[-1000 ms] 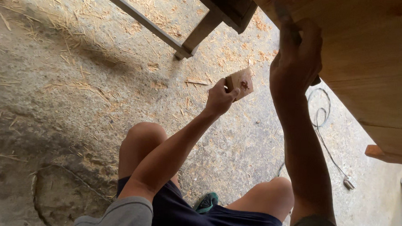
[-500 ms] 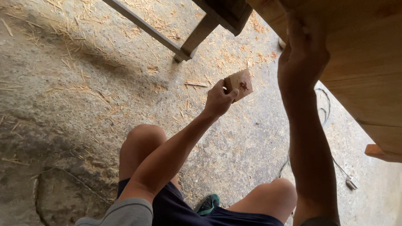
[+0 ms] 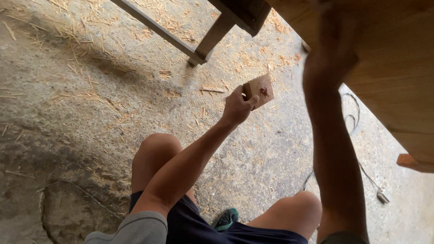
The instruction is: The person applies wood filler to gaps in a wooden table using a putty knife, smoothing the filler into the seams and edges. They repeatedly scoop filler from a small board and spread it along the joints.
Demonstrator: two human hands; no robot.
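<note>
1. Left hand clamped on a small wooden block, near centre, above the concrete floor;
2. Right hand, at 1 o'clock, blurred against the wooden panel; its grip cannot be told.

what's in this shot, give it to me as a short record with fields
setting: concrete floor strewn with wood shavings
posture: person crouched, bare knees in view
left hand: holds a small flat brown piece with a dark red spot
right hand: raised against a large wooden panel, blurred; grip cannot be told
nearby: dark wooden frame leg; thin cable on the floor
</note>
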